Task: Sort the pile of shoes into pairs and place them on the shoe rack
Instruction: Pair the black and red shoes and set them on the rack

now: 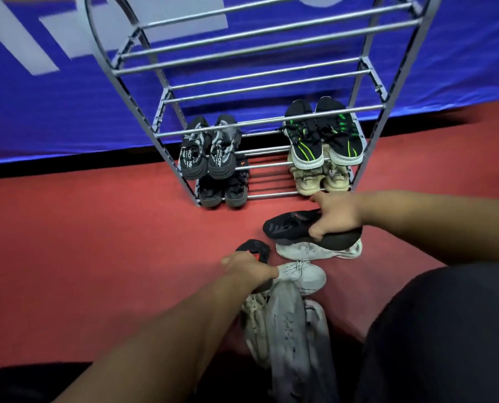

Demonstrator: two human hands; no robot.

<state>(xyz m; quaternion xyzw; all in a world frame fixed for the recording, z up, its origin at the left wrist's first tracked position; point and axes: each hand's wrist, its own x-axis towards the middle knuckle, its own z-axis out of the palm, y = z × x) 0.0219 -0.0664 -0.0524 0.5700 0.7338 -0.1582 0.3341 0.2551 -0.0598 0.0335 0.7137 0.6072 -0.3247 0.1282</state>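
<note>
Right hand [337,212]: grip pinching a black sneaker [294,226] above the floor pile; left hand [249,270] clasping a black-and-orange shoe [252,248] (match unconfirmed) — mispairing risk on the shoe rack [167,112].

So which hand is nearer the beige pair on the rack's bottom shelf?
Right. The right hand grips a black shoe just below the beige pair; the left hand is lower and further left, on a black-and-red shoe.

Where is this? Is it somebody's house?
Hard to say; probably not a house. It looks more like a hall or event space: a red carpet covers the floor, a big blue banner with white shapes hangs behind, and a metal shoe rack stands in front of it.
</note>
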